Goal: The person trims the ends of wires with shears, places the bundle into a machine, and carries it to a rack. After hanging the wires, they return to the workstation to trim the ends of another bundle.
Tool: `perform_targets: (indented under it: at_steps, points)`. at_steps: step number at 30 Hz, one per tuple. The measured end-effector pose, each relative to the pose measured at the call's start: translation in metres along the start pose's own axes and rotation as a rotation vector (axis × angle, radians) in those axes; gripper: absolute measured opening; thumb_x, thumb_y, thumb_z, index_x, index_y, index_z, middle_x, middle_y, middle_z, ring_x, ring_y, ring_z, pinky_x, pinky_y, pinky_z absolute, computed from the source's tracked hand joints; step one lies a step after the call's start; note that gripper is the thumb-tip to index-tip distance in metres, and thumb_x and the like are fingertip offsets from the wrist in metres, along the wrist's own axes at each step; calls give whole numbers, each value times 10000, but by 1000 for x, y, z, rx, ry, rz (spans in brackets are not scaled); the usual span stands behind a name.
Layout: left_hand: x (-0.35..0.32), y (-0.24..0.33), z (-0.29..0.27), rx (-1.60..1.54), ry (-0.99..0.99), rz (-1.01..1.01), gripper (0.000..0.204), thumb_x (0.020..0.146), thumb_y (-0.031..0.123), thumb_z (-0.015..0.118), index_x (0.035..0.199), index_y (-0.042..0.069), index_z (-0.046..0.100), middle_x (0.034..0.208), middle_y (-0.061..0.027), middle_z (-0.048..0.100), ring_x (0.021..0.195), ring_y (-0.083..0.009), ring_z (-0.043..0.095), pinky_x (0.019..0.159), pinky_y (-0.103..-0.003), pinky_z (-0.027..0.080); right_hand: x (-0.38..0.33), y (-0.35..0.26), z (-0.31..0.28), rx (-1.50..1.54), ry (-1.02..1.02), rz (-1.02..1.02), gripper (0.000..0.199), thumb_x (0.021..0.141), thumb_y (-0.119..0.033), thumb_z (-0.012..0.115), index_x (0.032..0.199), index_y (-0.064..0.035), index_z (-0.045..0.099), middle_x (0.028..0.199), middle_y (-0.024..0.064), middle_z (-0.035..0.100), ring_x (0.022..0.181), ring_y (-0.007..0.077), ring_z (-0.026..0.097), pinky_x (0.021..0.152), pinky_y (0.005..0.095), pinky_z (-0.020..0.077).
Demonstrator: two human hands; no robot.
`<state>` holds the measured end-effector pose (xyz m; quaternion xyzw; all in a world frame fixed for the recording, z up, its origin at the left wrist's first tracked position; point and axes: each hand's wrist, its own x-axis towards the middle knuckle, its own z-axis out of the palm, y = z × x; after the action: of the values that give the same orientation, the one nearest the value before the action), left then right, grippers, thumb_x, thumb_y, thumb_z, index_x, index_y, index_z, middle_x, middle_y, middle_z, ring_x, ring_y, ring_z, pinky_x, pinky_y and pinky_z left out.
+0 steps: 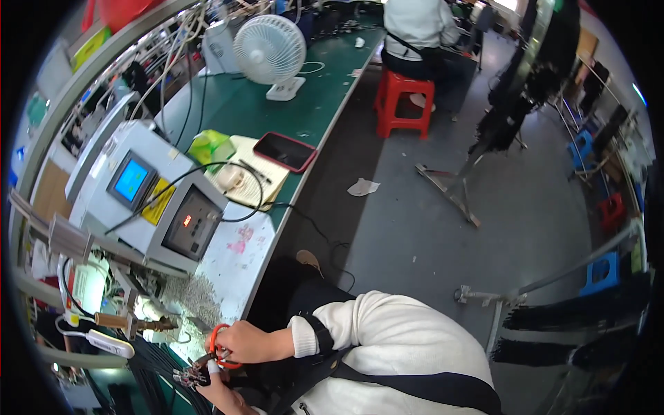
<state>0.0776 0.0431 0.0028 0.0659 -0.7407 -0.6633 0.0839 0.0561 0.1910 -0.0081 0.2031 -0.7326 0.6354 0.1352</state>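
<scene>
At the bottom left, my right hand [245, 342] is closed round the looped red handles of a pair of scissors [216, 335]. Its blades are mostly hidden by the fingers. Just below, my left hand [225, 395] is closed on a bundle of thin black cables [149, 363]. Several shiny metal ends [190, 375] stick out of the bundle beside the fingers. A white wrap is round one finger of this hand. Close above the hands, a brass-coloured nozzle [135, 322] points over the bench by a lit patch.
A white machine [149, 181] with a blue screen stands on the bench [238, 252], grey clippings below it. Farther along are a phone [285, 151], a notebook [277, 178] and a fan [270, 52]. A person sits on a red stool [407, 97]. Racks with black cables [574, 315] stand right.
</scene>
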Motion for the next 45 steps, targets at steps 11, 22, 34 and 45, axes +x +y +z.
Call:
perform_targets:
  at_steps: [11,22,34,45]
  points:
    - [-7,7,1,22,14,55,156,801,94,559,928,6,536,640,19,485,449,-28,377,390,-161,256,-4,-14,-3,273,-49,176,151,728,-118,558,811,6,533,731,170,576,695,340,562,598,385,444]
    - [-6,15,0,-348,-43,-156,138,738,26,590,869,10,548,670,-16,516,489,-68,428,424,-185,310,4,-12,0,470,-7,361,174,748,-93,634,811,24,522,685,56,561,551,89,539,491,232,448]
    - [-9,18,-8,-295,53,-117,126,714,-29,620,830,-5,578,738,-18,543,614,-68,478,550,-190,364,-4,-5,1,-325,-325,179,320,643,-279,714,619,-36,508,440,40,471,384,203,494,391,263,371]
    - [2,11,-11,-255,19,-88,127,705,-29,626,815,-2,570,749,-30,551,660,-80,500,606,-219,393,-12,10,10,-321,-385,180,318,721,-253,673,612,-15,492,461,80,481,376,214,483,373,286,362]
